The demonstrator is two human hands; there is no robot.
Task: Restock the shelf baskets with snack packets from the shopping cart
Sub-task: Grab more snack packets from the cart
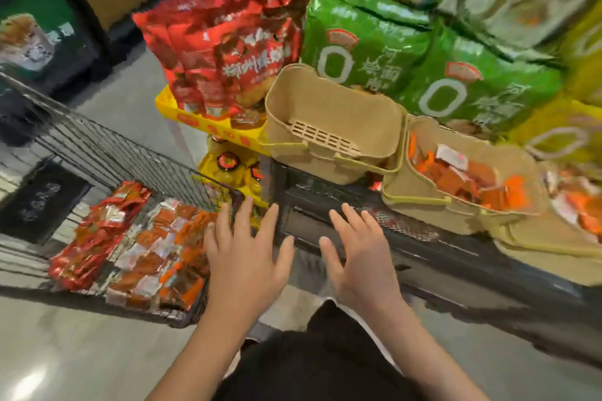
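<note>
A black wire shopping cart (107,146) stands at the left, its floor covered with red and orange snack packets (153,251). On the dark shelf sits an empty tan basket (329,120). To its right a second tan basket (433,202) holds orange packets (469,179). A third basket (553,238) at the far right edge also holds packets. My left hand (244,257) hovers with fingers spread beside the cart's near corner, holding nothing. My right hand (358,257) is spread flat in front of the shelf edge, also holding nothing.
Large red snack bags (228,42) stand in a yellow tray behind the cart. Green noodle multipacks (374,42) and teal and yellow packs are stacked behind the baskets. Yellow jars (231,166) sit below the tray. Grey floor lies under me.
</note>
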